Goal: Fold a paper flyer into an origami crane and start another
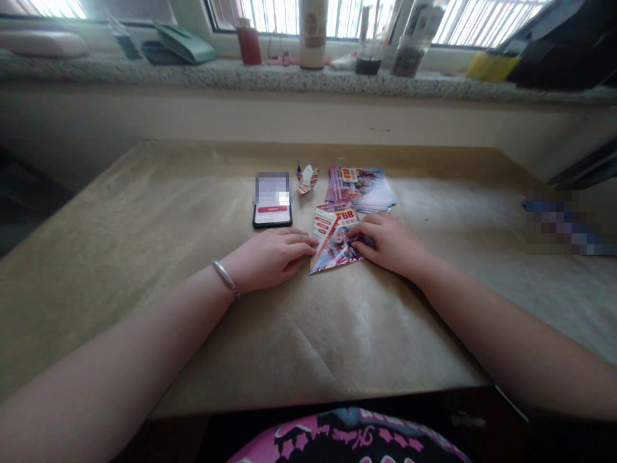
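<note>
A printed paper flyer (332,241) lies on the table between my hands, its left corner folded over into a slanted white flap with red labels. My left hand (274,257), wearing a silver bangle, has its fingertips and thumb at the flyer's left edge. From the other side, the bent fingers of my right hand (385,241) hold the flyer's right part and cover some of its print. Just beyond is a stack of similar flyers (371,186). A small folded paper piece (307,178) with raised points sits behind the flyer, to the left of the stack.
A phone (272,215) with a lit screen lies beyond my left hand on the beige-covered table (231,360). Bottles, including a red one (249,44), and a yellow object (491,64) line the granite windowsill (270,78). At the far right is a blurred blue item (569,225).
</note>
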Motion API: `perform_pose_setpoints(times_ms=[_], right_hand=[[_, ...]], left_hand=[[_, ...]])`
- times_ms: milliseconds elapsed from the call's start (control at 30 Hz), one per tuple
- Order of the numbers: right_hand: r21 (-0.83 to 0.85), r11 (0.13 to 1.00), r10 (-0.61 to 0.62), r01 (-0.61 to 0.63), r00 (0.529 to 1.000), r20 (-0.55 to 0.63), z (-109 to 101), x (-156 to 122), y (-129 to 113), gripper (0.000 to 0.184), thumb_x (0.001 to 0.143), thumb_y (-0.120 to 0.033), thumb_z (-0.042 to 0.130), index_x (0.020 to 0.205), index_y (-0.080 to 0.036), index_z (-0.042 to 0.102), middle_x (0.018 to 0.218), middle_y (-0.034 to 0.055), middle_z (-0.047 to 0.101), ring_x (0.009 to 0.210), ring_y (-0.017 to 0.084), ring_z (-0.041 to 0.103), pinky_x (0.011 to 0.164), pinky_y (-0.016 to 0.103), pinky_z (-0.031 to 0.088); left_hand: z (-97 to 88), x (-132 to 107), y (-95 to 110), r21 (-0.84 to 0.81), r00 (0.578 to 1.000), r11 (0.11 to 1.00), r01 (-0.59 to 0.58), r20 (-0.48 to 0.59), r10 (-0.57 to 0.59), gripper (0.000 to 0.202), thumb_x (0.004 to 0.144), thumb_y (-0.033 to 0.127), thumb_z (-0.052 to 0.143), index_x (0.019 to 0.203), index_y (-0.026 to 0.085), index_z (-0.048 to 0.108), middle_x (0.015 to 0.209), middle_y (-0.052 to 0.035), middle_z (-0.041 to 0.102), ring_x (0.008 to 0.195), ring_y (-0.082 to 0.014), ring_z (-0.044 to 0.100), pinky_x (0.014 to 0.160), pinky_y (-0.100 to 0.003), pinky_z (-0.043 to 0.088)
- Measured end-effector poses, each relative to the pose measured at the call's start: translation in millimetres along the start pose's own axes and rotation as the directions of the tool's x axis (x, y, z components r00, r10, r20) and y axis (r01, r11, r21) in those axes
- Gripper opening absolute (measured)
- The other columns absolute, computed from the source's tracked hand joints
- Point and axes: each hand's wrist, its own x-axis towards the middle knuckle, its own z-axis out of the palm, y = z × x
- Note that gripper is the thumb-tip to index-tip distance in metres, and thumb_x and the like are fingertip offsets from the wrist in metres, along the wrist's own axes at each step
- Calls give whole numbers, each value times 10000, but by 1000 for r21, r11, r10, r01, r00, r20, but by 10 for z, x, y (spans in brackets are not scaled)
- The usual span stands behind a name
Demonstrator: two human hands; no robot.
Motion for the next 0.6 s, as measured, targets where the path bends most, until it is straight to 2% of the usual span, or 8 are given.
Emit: perform_pose_setpoints(times_ms=[133, 200, 367, 500, 600], right_hand=[[-71, 996, -59, 62, 998, 36, -13, 19, -100, 253, 875, -211, 489, 1055, -186, 665, 1066, 105, 645, 1013, 251, 565, 915, 388, 433], [-64, 995, -72, 75, 997, 36, -4, 31, -140, 278, 863, -160, 473, 1071, -177, 657, 1098, 103, 639, 1039, 250, 554, 938, 384, 425], [-50, 993, -109, 110, 994, 26, 40, 51, -166, 339, 848, -114, 454, 1114, -193, 649, 1151, 94, 623, 1053, 247, 529, 949, 394, 426], [-35, 991, -132, 132, 991, 16, 48, 54, -148, 363, 856, -120, 448, 1142, -205, 655, 1150, 87, 623, 1037, 238, 535, 951, 389, 430], [-29, 991, -131, 131, 991, 11, 48, 49, -136, 360, 865, -133, 449, 1143, -212, 663, 1148, 88, 626, 1041, 239, 543, 945, 395, 436]], left_hand=[[28, 5, 4, 61, 1000, 998, -15, -4, 15, 321, 888, 166, 469, 1177, 181, 609, 1236, -83, 622, 1119, -199, 586, 965, -357, 505], [43, 6, 8, 111, 999, 993, -35, -25, 38, 343, 904, 159, 443, 1213, 177, 591, 1290, -89, 589, 1172, -212, 554, 999, -375, 486], [57, 25, 26, 195, 993, 974, -112, -20, 118, 411, 902, 121, 434, 1284, 215, 552, 1456, -44, 447, 1394, -253, 324, 1147, -439, 339], [39, 25, 45, 260, 996, 962, -79, -16, 86, 429, 875, 90, 470, 1252, 264, 577, 1480, -11, 416, 1425, -268, 265, 1168, -485, 288], [13, 18, 58, 307, 996, 950, -54, -48, 72, 392, 843, 93, 516, 1187, 255, 610, 1466, -18, 436, 1427, -271, 262, 1170, -494, 279]])
